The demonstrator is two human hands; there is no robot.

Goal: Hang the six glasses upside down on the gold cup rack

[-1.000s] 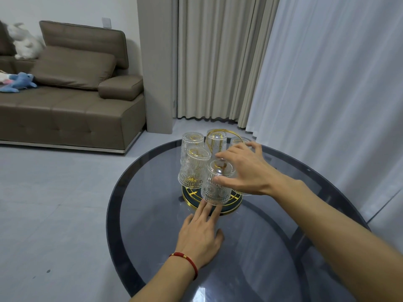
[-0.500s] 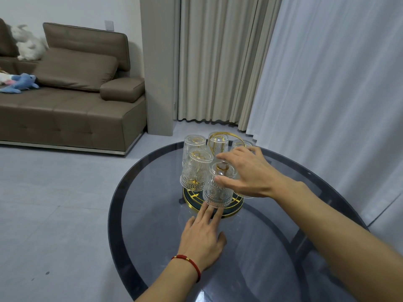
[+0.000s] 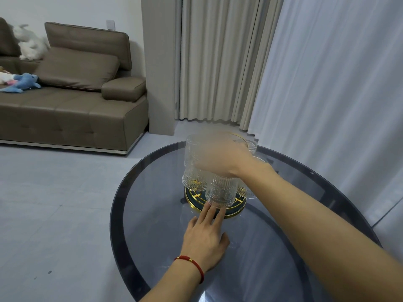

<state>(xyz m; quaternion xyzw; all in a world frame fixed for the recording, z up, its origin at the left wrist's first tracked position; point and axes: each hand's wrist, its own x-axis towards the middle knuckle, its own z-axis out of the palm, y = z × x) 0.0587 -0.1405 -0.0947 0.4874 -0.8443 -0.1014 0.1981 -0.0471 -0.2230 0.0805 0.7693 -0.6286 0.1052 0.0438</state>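
Observation:
The gold cup rack (image 3: 237, 210) stands on a round dark glass table (image 3: 139, 214), its gold-rimmed round base showing under the glasses. Several ribbed clear glasses hang upside down on it: one in front (image 3: 220, 194), one on the left (image 3: 193, 182), one at the back left (image 3: 191, 149), and others to the right (image 3: 248, 192). My right hand (image 3: 220, 159) is motion-blurred over the top of the rack and hides its middle; whether it grips anything is unclear. My left hand (image 3: 205, 236), with a red bracelet, lies flat on the table, fingertips at the rack's base.
A brown sofa (image 3: 72, 110) with plush toys stands across the grey floor at the left. Beige curtains (image 3: 218, 62) and white sheer curtains (image 3: 327, 83) hang behind and to the right of the table. The table's edge curves close on the left.
My right hand has left the front glass's top and swept up and left over the rack, now blurred. The front glass stays hanging. My left hand has kept its place.

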